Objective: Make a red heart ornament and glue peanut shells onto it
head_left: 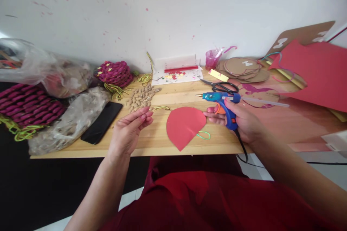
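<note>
A blue hot glue gun (221, 98) with an orange trigger and a clear glue stick in its back is in my right hand (244, 121), its nozzle toward the left. My left hand (131, 128) is raised just left of the red paper piece, thumb and fingertips pinched together; whether anything is between them I cannot make out. Between my hands lies the red rounded, pointed paper piece (184, 126) on the table. A green loop of cord (204, 135) sticks out from its right side. Shelled-looking peanuts (142, 98) lie in a loose pile behind my left hand.
Black scissors (223, 87) lie behind the glue gun, near cardboard discs (241, 68) and a pink-stained cup (212, 59). Red paper (322, 74) covers the right. A phone (101, 122), plastic bags (73, 126) and purple braided pieces (115, 74) occupy the left. The gun's cord (242, 148) hangs over the front edge.
</note>
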`<state>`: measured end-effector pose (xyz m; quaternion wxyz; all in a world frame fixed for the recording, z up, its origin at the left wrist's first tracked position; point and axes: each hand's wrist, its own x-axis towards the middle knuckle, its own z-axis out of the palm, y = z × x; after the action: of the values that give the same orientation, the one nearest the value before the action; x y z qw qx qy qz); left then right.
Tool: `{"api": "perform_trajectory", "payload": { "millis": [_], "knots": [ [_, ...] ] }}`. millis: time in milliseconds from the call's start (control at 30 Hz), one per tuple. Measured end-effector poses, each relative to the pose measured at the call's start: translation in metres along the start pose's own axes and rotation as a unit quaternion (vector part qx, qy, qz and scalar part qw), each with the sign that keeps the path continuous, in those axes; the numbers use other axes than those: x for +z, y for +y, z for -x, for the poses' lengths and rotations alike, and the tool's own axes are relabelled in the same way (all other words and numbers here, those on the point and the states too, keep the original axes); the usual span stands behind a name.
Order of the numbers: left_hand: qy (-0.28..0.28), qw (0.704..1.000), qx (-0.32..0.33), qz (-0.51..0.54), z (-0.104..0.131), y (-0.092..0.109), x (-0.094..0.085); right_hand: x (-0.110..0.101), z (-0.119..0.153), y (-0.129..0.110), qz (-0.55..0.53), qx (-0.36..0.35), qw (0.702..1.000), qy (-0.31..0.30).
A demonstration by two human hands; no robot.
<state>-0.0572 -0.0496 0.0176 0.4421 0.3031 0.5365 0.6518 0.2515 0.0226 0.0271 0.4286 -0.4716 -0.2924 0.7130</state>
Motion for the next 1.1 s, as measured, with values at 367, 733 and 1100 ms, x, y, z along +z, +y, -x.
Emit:
{"api": "perform_trajectory", "payload": {
  "millis": [367, 733, 1100],
  "knots": [
    [-0.004, 1.0, 0.004, -0.03, -0.001, 0.0, -0.004, 0.003, 0.003, -0.001, -0.004, 0.006, 1.0, 0.007],
    [0.13, 0.843, 0.214, -0.476, -0.001, 0.032, -0.038, -0.001, 0.001, 0.002, -0.009, -0.007, 1.0, -0.003],
    [-0.205, 0.808, 0.316, -0.454, 0.022, -0.015, 0.03, -0.006, -0.002, 0.005, -0.005, -0.015, 1.0, -0.027]
  ]
}}
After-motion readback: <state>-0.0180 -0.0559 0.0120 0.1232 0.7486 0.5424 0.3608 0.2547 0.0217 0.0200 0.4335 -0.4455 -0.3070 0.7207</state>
